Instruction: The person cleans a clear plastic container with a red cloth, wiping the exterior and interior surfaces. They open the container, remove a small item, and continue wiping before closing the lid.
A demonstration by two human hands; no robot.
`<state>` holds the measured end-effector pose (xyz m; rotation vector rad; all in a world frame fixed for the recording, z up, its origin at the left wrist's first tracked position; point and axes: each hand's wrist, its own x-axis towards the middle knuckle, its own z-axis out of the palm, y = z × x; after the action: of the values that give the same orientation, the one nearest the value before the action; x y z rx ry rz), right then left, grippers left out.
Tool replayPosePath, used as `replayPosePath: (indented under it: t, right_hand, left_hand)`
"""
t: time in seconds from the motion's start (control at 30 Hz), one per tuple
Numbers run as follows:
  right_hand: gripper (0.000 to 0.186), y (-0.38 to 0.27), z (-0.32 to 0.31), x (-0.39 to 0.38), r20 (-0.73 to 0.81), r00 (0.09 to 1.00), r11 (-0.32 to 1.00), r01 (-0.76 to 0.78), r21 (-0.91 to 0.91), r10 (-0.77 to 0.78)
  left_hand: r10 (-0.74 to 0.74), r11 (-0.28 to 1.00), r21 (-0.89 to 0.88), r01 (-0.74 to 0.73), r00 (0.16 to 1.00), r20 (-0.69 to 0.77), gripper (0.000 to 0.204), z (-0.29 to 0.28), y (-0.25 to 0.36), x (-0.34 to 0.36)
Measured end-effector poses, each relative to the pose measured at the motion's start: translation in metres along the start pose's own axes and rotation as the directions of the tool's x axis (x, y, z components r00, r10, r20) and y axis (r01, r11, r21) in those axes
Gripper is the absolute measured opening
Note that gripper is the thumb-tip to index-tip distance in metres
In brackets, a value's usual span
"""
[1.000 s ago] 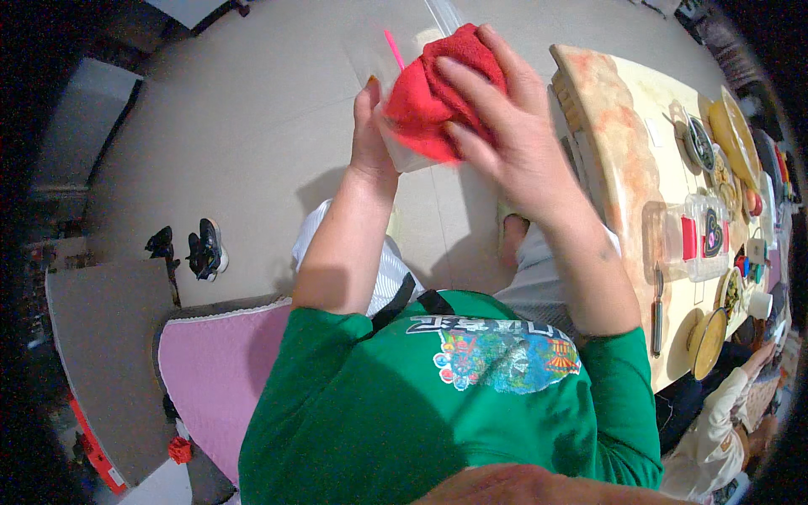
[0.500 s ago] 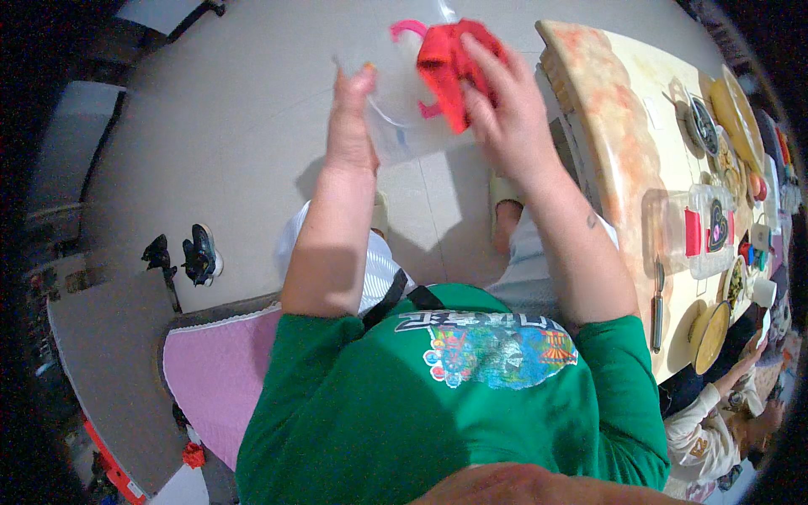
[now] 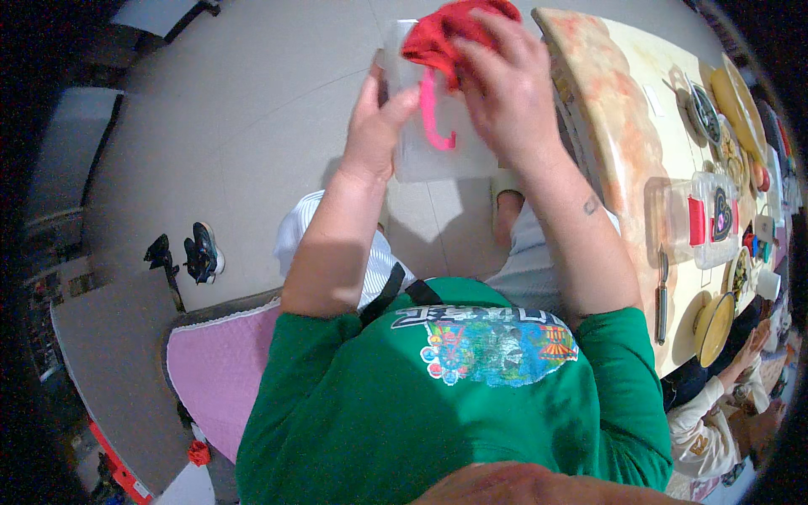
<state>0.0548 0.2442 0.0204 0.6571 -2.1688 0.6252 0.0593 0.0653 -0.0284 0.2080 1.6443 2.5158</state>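
My left hand (image 3: 374,126) grips the left side of a clear plastic container (image 3: 425,160), its thumb laid over the near face. A curved pink strip (image 3: 430,114), like a handle or clip, shows on the container. Bunched in my right hand (image 3: 515,101) is a red cloth (image 3: 446,42), pressed against the upper part of the container. Motion blurs the right fingers slightly, and the cloth covers the container's far end. Both hands are held out in front of me above the floor.
On my right stands a table (image 3: 602,93) bearing a knife (image 3: 662,295), a yellow bowl (image 3: 714,328), and a clear box (image 3: 714,252) with red side clips. Beyond it sits another person (image 3: 703,438). Dark shoes (image 3: 202,252) lie on the floor at left.
The container has turned in my left hand, which now shows its thumb across the near face. My right hand has shifted the red cloth up to the container's far end.
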Motion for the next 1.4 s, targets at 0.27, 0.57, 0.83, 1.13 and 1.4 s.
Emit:
replayPosePath:
  t: [0.27, 0.57, 0.83, 1.13, 1.4]
  right_hand:
    - [0.029, -0.038, 0.000, -0.007, 0.084, 0.996, 1.000, 0.014, 0.025, -0.016]
    - [0.049, -0.002, -0.006, -0.002, -0.015, 0.998, 0.994, -0.063, -0.087, 0.061]
    - [0.033, -0.033, -0.003, -0.013, 0.084, 0.993, 0.997, -0.080, -0.007, 0.081]
    - [0.039, -0.023, -0.005, 0.002, 0.130, 0.991, 0.997, 0.029, 0.072, -0.039]
    - [0.034, 0.033, -0.022, 0.007, 0.176, 0.946, 0.953, -0.292, 0.085, 0.274]
  left_hand:
    - [0.069, 0.993, -0.081, -0.082, 0.987, -0.145, 0.078, -0.022, 0.010, 0.005]
    - [0.015, 0.991, -0.129, -0.024, 0.997, -0.073, 0.079, -0.005, -0.001, -0.001]
    - [0.101, 0.994, -0.014, -0.106, 0.974, -0.202, 0.082, -0.020, 0.016, 0.005]
    - [-0.048, 0.999, -0.008, 0.048, 0.998, -0.033, 0.080, 0.011, -0.006, -0.005]
    - [0.201, 0.948, 0.270, -0.168, 0.975, -0.098, 0.102, -0.010, 0.001, -0.002]
